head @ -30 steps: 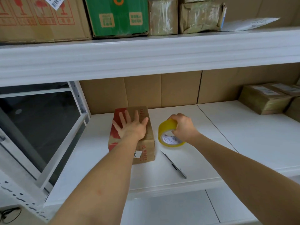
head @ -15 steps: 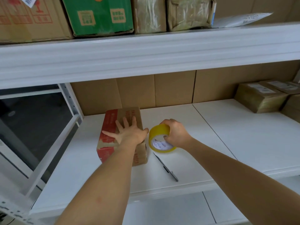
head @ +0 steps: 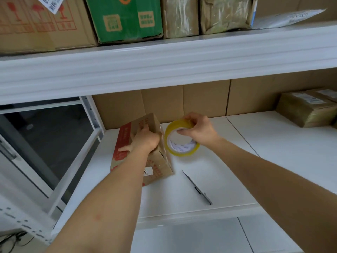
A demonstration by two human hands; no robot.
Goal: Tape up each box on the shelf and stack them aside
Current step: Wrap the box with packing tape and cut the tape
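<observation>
A brown cardboard box (head: 158,164) with red print sits tilted on the white shelf (head: 218,161), its far end raised. My left hand (head: 144,139) lies on top of it, fingers curled over its far upper edge and thumb spread to the left. Just right of the box, my right hand (head: 198,129) grips a yellow tape roll (head: 180,143) held upright, fingers over the rim and thumb inside the core. The roll nearly touches the box's right side.
A dark utility knife (head: 197,189) lies on the shelf in front of the roll. Taped parcels (head: 306,110) sit at the far right. Several boxes, one green (head: 125,19), fill the upper shelf (head: 164,61). An open frame (head: 54,161) lies to the left.
My left hand went from lying flat on the box top to curling over its far edge, and the box tipped up. The tape roll rose and moved closer to the box.
</observation>
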